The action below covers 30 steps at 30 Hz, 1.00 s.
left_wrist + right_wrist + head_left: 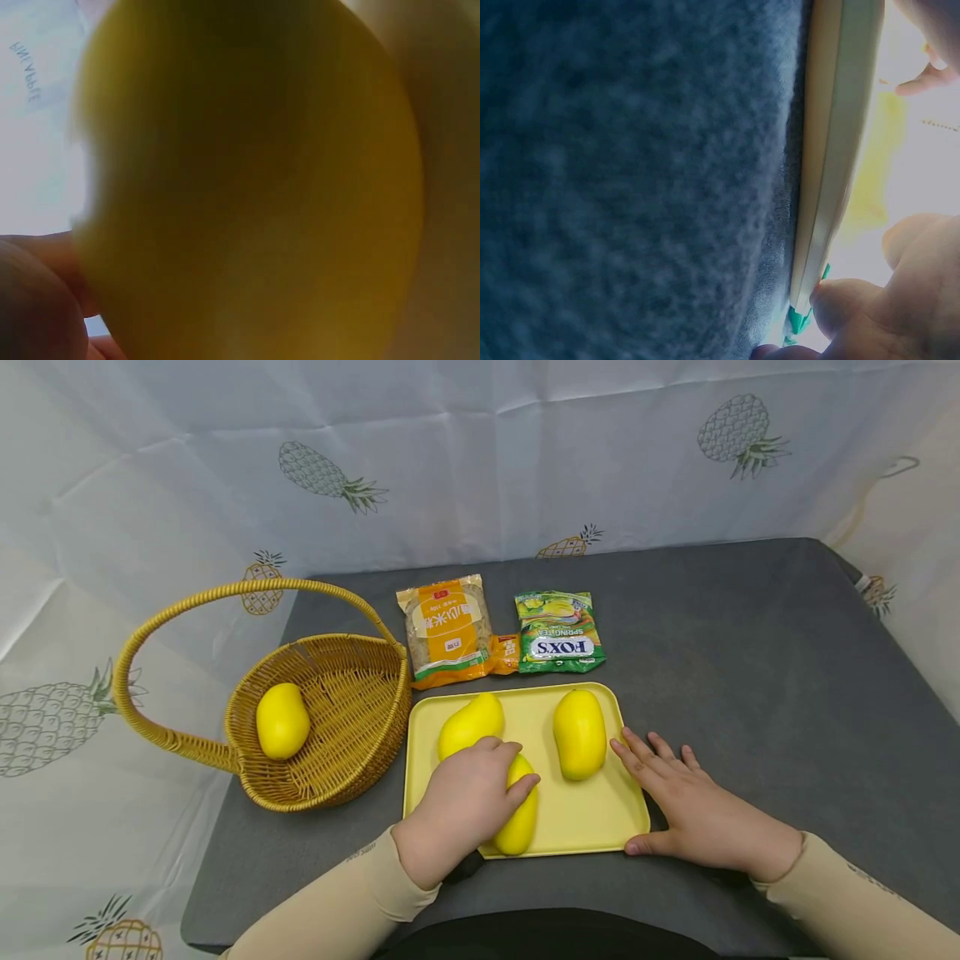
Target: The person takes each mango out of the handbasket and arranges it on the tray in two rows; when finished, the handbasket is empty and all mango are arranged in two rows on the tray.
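Note:
The left hand point(472, 789) grips a yellow mango point(519, 818) over the front left part of a yellow tray point(570, 835); in the left wrist view that mango point(255, 180) fills most of the picture. Behind the hand lies a second mango point(471, 724) on the tray, and a third mango point(580, 735) lies at the tray's right side. With fingers spread, the right hand point(697, 814) touches the tray's right edge. The right wrist view shows fingertips point(844, 304) against the tray's side point(832, 165).
At the left stands a wicker basket point(390, 735) with a tall handle, holding one mango point(282, 721). Behind the tray lie an orange and clear food packet point(447, 627), a small orange packet point(505, 653) and a green candy bag point(558, 631) on the grey table point(787, 693).

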Tool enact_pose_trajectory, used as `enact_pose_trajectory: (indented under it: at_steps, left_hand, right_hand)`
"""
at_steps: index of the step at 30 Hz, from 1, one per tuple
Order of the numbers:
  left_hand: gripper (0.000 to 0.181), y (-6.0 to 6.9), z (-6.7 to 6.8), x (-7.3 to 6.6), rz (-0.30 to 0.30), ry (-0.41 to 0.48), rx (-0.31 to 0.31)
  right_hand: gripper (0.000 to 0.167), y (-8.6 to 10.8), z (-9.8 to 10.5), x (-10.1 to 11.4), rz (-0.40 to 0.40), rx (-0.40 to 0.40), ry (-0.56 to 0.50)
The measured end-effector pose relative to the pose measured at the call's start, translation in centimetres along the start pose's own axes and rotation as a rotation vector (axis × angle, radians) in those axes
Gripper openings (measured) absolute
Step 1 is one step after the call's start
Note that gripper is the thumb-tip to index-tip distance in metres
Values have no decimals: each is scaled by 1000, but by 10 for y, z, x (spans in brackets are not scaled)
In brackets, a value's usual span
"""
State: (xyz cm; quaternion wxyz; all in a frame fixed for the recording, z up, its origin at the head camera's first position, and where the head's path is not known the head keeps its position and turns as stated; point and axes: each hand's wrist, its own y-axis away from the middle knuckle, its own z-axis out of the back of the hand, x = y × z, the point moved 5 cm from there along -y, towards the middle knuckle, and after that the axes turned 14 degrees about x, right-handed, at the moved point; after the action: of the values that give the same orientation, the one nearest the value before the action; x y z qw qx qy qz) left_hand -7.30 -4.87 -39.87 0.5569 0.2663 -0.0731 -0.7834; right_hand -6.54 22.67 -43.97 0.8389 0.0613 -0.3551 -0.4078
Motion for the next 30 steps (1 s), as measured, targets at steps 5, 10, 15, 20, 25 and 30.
enact_pose_trajectory:
  at_steps: [5,10,15,20,25,30]
  left_hand:
    - [51,0,-2,1,16,-34,8]
    - [56,1,-3,3,33,-40,27]
    - [59,3,-1,4,43,-35,28]
    - [59,7,2,5,48,-24,24]
    - [57,14,13,6,55,-2,8]
    - [52,29,39,14,56,5,-106]
  right_hand:
    - [125,0,0,0,-2,5,0]
    - [125,0,1,1,-1,4,1]
    - [125,0,1,0,-4,7,-4]
    - [126,-1,1,0,-5,8,-7]
    - [126,-1,1,0,-5,11,-18]
    - [126,-1,1,1,-9,15,-27]
